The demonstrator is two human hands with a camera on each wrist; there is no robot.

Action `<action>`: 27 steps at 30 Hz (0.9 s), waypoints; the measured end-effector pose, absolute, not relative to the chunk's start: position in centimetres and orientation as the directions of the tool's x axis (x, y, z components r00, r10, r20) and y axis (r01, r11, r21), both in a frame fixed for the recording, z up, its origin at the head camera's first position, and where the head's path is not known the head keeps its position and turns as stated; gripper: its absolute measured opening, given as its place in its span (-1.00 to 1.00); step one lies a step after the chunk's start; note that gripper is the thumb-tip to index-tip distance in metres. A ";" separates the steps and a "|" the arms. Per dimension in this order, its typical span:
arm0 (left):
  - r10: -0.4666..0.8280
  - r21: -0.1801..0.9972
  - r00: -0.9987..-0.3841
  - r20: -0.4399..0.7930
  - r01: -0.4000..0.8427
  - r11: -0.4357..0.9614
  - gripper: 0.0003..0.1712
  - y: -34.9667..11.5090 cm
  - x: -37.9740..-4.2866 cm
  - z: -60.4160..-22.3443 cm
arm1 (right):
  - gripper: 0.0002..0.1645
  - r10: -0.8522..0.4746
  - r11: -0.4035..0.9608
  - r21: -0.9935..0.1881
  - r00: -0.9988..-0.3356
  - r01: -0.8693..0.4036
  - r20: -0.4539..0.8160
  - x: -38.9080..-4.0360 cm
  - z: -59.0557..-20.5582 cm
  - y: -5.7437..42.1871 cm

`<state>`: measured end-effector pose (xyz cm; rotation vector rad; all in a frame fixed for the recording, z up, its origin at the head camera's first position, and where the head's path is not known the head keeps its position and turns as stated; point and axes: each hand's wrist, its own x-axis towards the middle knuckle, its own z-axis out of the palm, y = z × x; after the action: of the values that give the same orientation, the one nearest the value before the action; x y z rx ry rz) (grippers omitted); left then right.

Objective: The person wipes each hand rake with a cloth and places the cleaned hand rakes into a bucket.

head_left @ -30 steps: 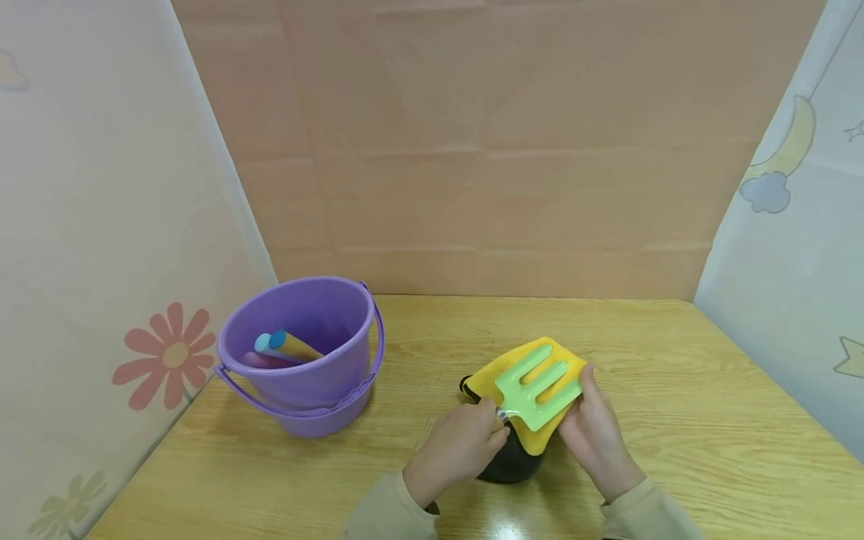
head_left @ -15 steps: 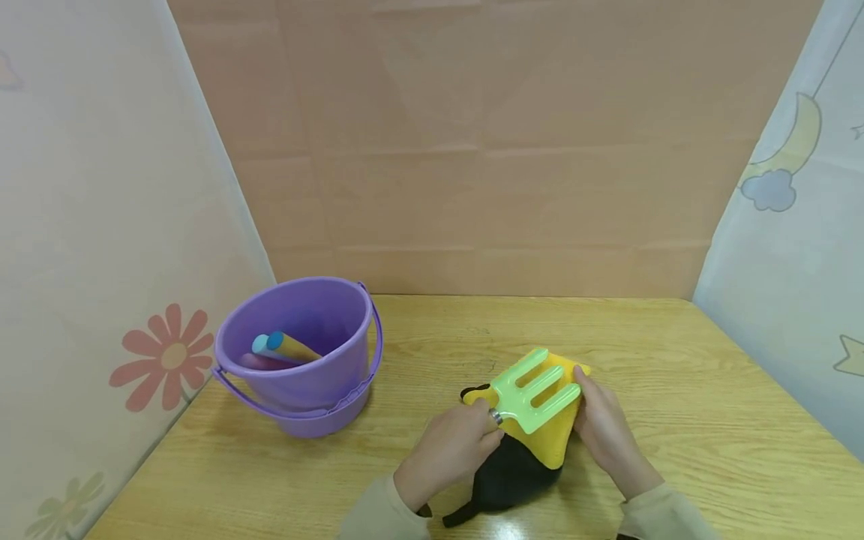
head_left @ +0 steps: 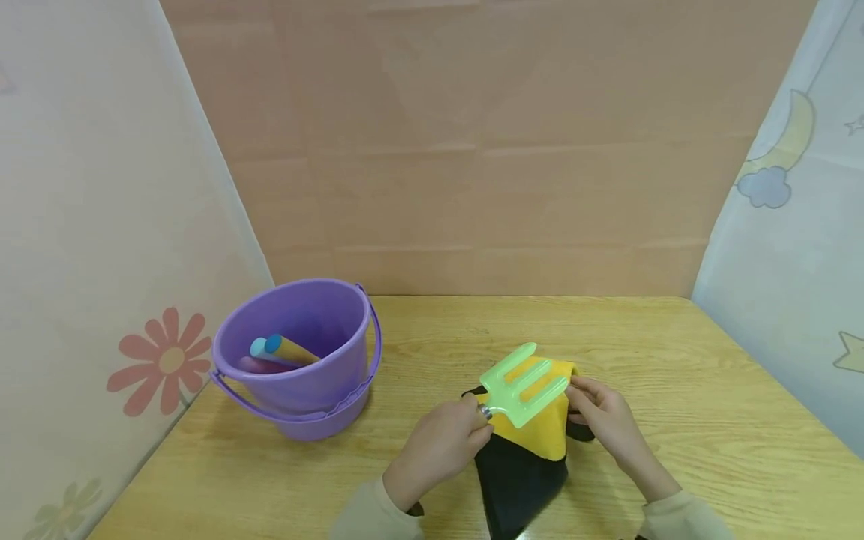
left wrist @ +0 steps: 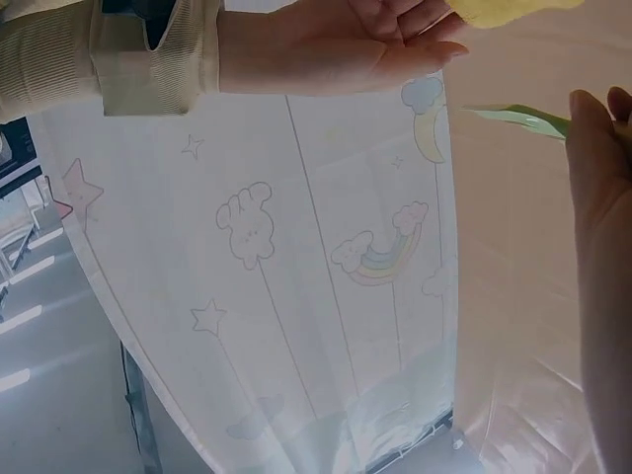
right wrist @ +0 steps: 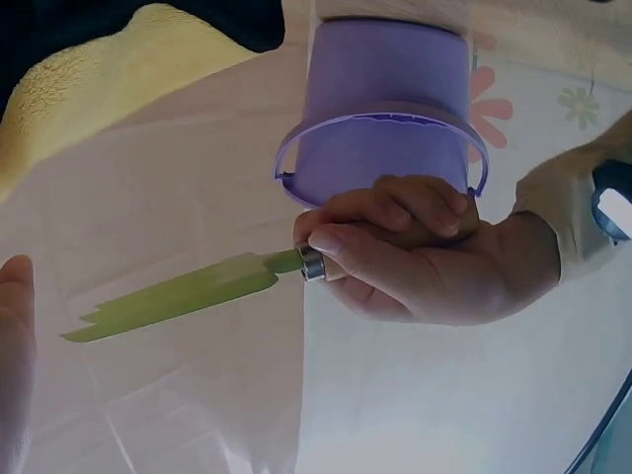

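My left hand (head_left: 437,448) grips the handle of a light green three-tined garden hand fork (head_left: 511,401). In the right wrist view, the fingers of that left hand (right wrist: 415,247) are curled round the handle below its metal collar. Beneath the tines hangs a yellow fuzzy cloth (head_left: 540,435), whose right edge my right hand (head_left: 610,422) pinches between thumb and fingers. Black soft material (head_left: 516,480) shows below the yellow and behind its right edge; whether the two are one piece I cannot tell.
A purple bucket (head_left: 317,390) with its handle lowered stands at the left of the wooden table (head_left: 709,390). Inside are a yellow tube with a blue end (head_left: 290,347), a pale blue tube (head_left: 259,347) and something pink. Printed curtains flank the table.
The cloth's right edge has shifted slightly left, and more of the black material hangs down in front. The right hand has changed from supporting the edge to pinching it. The fork moved slightly left.
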<state>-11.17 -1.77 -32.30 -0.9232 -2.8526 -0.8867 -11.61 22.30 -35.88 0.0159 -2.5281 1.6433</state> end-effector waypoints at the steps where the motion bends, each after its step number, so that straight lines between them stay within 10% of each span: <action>1: 0.529 0.522 -0.830 0.176 0.534 0.665 -0.71 -1.8 -11.2 -32.3 | -0.44 0.049 0.435 -0.897 -0.992 -0.083 0.116 -11.6 -35.9 22.3; 27: 0.467 0.624 -0.855 0.226 0.495 0.605 -0.75 -2.8 -12.0 -31.6 | -0.40 -0.054 0.514 -0.852 -0.995 -0.100 0.084 -11.1 -36.1 22.0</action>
<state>-11.96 -2.79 -31.63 -0.8333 -2.7783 -1.0996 -11.10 22.03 -36.13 0.1374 -2.6924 1.5200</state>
